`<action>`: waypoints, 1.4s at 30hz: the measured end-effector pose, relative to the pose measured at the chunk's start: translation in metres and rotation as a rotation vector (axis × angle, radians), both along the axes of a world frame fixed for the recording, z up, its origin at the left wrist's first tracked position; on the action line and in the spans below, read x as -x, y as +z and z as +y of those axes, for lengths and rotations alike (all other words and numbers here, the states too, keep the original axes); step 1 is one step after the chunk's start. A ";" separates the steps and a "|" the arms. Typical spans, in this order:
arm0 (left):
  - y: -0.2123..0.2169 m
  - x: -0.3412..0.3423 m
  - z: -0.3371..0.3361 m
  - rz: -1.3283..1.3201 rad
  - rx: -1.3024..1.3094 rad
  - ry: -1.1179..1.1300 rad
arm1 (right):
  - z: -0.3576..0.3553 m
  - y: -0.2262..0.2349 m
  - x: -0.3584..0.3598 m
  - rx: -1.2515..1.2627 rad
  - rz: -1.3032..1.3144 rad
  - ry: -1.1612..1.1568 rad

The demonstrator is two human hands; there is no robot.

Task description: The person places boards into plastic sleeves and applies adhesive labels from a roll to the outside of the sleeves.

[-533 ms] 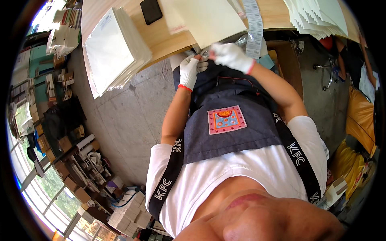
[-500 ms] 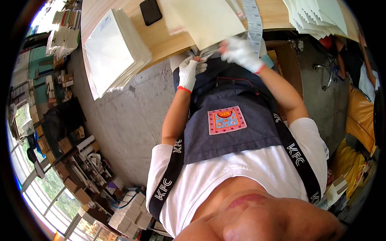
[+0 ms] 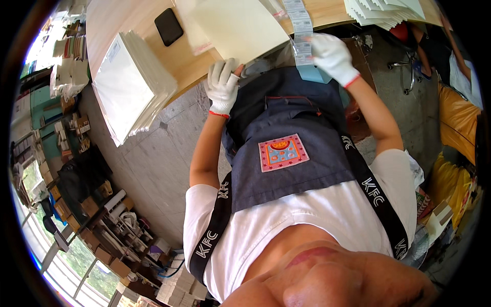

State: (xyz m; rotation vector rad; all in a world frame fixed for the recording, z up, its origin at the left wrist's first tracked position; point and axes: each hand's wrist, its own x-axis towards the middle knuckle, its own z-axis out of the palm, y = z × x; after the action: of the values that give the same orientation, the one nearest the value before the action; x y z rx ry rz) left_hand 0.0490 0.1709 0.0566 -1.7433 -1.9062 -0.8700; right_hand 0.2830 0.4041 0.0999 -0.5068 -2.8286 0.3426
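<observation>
My left hand (image 3: 223,86), in a white knit glove with a red cuff, lies with its fingers stretched over the table's near edge. It is beside the lower corner of a large cream sheet or board (image 3: 245,25) in clear plastic. Its thumb tip shows bare. My right hand (image 3: 331,57), gloved alike, is at the right edge of a long strip of printed labels (image 3: 300,25). The fingers appear to pinch the strip's edge. The strip hangs over the table's front, its pale blue backing (image 3: 314,74) showing at the lower end.
A stack of plastic-wrapped white boards (image 3: 125,84) overhangs the table's left edge. Behind it lies a black phone (image 3: 169,27). Fanned white sheets (image 3: 383,11) are at the far right. Beyond the table are a person's legs (image 3: 422,51) and an orange bag (image 3: 455,123).
My left hand has moved from below the table edge onto it, its fingers spreading. My right hand has shifted right to the label strip, whose lower end now bends toward me. The view has shifted.
</observation>
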 end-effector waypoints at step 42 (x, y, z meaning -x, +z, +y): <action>-0.008 -0.105 0.125 -2.191 0.631 -0.109 | -0.020 -0.005 -0.023 0.010 0.331 0.095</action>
State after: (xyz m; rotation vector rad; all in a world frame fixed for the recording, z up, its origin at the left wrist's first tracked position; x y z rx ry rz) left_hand 0.1536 0.2960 0.0484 -0.4413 -3.2775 -3.2586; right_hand 0.3058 0.3844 0.0948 -0.2865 -2.5349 0.4171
